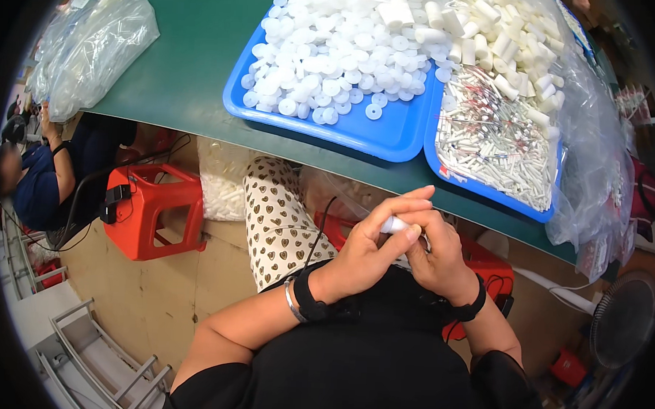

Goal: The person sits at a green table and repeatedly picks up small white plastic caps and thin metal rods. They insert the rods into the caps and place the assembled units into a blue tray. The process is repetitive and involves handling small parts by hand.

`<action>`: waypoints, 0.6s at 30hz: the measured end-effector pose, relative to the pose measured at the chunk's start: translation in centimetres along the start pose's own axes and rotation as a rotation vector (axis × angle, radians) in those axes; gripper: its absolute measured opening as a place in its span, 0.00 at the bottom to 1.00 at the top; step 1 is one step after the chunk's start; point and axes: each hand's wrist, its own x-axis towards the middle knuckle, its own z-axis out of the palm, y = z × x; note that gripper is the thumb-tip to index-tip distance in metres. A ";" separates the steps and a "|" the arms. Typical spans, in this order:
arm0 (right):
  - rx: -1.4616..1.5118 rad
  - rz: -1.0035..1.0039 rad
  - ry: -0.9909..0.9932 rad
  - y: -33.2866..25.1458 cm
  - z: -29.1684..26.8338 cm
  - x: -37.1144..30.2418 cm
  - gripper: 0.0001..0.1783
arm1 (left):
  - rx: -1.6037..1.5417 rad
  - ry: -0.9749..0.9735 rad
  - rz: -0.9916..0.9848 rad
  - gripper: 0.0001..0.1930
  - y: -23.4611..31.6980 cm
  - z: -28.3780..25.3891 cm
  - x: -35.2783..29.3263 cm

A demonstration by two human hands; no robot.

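In front of my body, just off the table's near edge, my left hand [362, 257] and my right hand [442, 261] meet with their fingers curled together. A small white cylinder [392, 225] shows between them, pinched by the left thumb and fingers. My right hand closes around its other end, most of which the fingers hide. Beyond the hands stands a blue tray [399, 145] heaped with translucent white discs [333, 66]. Beside it a second blue tray [488, 200] carries thin white sticks with red and dark bits [491, 142]. Thicker cream cylinders [506, 48] are piled at its back.
The trays stand on a green table [179, 88]. Clear plastic bags lie at the left [104, 48] and hang at the right [590, 135]. Red stools [155, 211] and a bag of white parts [223, 178] are below. A fan [624, 320] stands right; another person [47, 174] sits left.
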 end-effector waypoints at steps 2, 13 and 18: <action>-0.034 0.042 0.013 0.1 0.6 0.3 0.17 | -0.094 0.040 -0.062 0.22 0.5 0.1 0.3; -0.350 -0.178 0.055 0.8 0.4 1.1 0.13 | -0.533 0.065 -0.316 0.26 1.1 -1.0 -0.2; -0.350 -0.122 -0.002 -0.2 1.6 1.1 0.12 | -0.687 0.145 -0.237 0.21 -0.4 -0.4 -1.0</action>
